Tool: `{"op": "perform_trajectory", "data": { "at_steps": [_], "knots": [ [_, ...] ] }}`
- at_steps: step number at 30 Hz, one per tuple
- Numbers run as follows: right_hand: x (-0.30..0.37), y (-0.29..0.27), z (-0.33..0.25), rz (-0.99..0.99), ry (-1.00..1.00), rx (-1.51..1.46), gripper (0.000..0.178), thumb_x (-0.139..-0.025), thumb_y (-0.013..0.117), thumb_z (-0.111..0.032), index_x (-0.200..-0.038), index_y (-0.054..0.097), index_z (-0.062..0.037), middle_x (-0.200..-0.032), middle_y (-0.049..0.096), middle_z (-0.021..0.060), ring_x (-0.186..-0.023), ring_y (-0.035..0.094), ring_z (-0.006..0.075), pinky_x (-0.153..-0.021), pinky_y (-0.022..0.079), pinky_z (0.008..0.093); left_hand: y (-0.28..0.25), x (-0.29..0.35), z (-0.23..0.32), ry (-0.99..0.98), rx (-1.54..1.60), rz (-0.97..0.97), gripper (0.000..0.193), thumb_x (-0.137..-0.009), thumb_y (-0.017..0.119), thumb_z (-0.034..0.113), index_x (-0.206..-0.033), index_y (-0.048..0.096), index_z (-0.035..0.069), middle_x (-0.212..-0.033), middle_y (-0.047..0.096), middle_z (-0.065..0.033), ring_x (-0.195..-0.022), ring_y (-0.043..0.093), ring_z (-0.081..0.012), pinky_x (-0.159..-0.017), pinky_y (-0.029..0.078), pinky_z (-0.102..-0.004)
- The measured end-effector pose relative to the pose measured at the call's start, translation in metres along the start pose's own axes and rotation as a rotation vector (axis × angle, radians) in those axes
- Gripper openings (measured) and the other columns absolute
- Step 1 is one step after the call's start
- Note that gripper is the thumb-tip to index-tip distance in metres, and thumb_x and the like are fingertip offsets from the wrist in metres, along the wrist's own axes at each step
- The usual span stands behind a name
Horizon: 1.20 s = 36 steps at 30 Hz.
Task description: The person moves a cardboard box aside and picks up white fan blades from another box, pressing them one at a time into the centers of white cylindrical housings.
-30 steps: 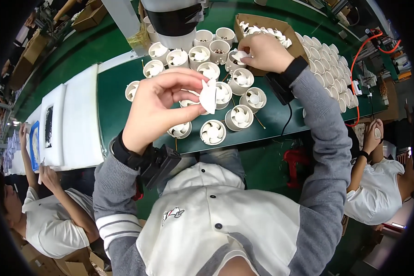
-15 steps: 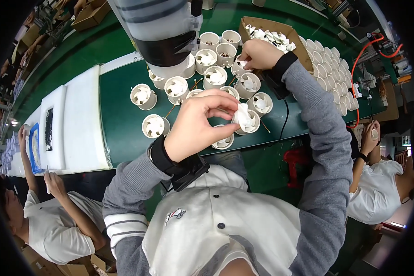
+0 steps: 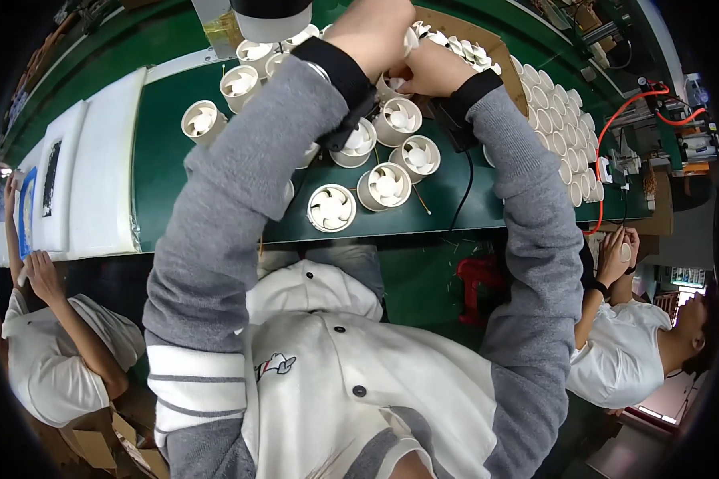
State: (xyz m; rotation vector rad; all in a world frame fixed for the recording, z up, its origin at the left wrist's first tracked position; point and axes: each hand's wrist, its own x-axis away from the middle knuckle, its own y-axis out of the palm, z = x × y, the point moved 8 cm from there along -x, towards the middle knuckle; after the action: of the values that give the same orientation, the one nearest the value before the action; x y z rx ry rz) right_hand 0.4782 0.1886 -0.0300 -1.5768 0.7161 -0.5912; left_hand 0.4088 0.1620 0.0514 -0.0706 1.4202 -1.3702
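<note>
My right hand (image 3: 442,72) reaches into a round white cup-shaped housing (image 3: 393,89) at the far middle of the table. Its fingers are closed on a white fan wheel (image 3: 397,82) inside it. My left hand (image 3: 373,36) is stretched past it toward the cardboard box, back of the hand up; its fingers are mostly hidden. A white piece shows beside it, but whether the hand holds it is unclear. Nearer me stand several white housings (image 3: 385,186) with bladed fan wheels in them, some with thin wires. My left forearm hides others.
The cardboard box (image 3: 503,60) holds many white fan wheels. Right of it, rows of white housings (image 3: 563,132) lie stacked. A black cable (image 3: 466,188) crosses the green table (image 3: 248,199). White foam sheets (image 3: 108,176) lie left. A dark cylindrical device (image 3: 273,20) overhangs. People sit on both sides.
My left hand has gone from a near housing, where it held a white fan wheel, forward toward the box. That wheel now sits in the housing. My right hand stays at its housing. The view has shifted.
</note>
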Motion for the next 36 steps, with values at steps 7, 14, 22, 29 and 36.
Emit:
{"op": "perform_trajectory", "data": {
  "at_steps": [7, 14, 22, 29, 36],
  "knots": [
    [0.003, -0.001, 0.010, -0.055, 0.059, 0.034, 0.019, -0.054, 0.071, -0.012, -0.071, 0.063, -0.0071, -0.071, 0.062, 0.0092, -0.069, 0.061, 0.0255, -0.061, 0.049, 0.0352, 0.065, -0.006, -0.050, -0.085, -0.296, -0.353, 0.017, -0.075, 0.060, 0.013, -0.088, 0.064, 0.003, -0.103, 0.060, -0.0115, -0.093, 0.057, -0.0293, -0.079, 0.046, -0.0375],
    [0.009, -0.010, 0.015, -0.027, 0.044, 0.051, 0.016, -0.057, 0.071, -0.011, -0.070, 0.066, -0.0039, -0.068, 0.063, 0.0100, -0.064, 0.061, 0.0239, -0.060, 0.049, 0.0314, 0.090, -0.018, -0.039, 0.110, -0.269, -0.555, 0.018, -0.056, 0.062, -0.006, -0.073, 0.059, -0.001, -0.079, 0.058, -0.0158, -0.081, 0.057, -0.0308, -0.069, 0.047, -0.0338],
    [0.002, -0.007, 0.021, -0.047, 0.038, 0.045, 0.019, -0.052, 0.075, -0.012, -0.068, 0.065, -0.0080, -0.071, 0.063, 0.0090, -0.071, 0.061, 0.0247, -0.062, 0.050, 0.0345, 0.092, -0.024, -0.014, 0.155, -0.284, -0.599, 0.016, -0.059, 0.062, -0.002, -0.074, 0.060, -0.001, -0.077, 0.059, -0.0172, -0.076, 0.059, -0.0313, -0.066, 0.048, -0.0350],
    [-0.002, -0.008, 0.018, -0.040, -0.001, 0.049, 0.015, -0.055, 0.071, -0.010, -0.069, 0.067, -0.0052, -0.067, 0.063, 0.0093, -0.065, 0.061, 0.0238, -0.060, 0.049, 0.0311, 0.111, -0.025, -0.028, 0.132, -0.206, -0.577, 0.018, -0.059, 0.063, 0.000, -0.077, 0.061, 0.001, -0.076, 0.060, -0.0177, -0.075, 0.059, -0.0316, -0.066, 0.048, -0.0355],
    [0.006, -0.013, 0.003, 0.054, -0.033, 0.206, 0.014, -0.056, 0.071, -0.010, -0.069, 0.067, -0.0049, -0.066, 0.062, 0.0094, -0.065, 0.060, 0.0247, -0.061, 0.048, 0.0327, 0.111, -0.027, -0.029, 0.059, -0.253, -0.560, 0.020, -0.057, 0.064, -0.001, -0.076, 0.062, 0.002, -0.079, 0.061, -0.0168, -0.076, 0.060, -0.0304, -0.066, 0.048, -0.0343]
  ]
}}
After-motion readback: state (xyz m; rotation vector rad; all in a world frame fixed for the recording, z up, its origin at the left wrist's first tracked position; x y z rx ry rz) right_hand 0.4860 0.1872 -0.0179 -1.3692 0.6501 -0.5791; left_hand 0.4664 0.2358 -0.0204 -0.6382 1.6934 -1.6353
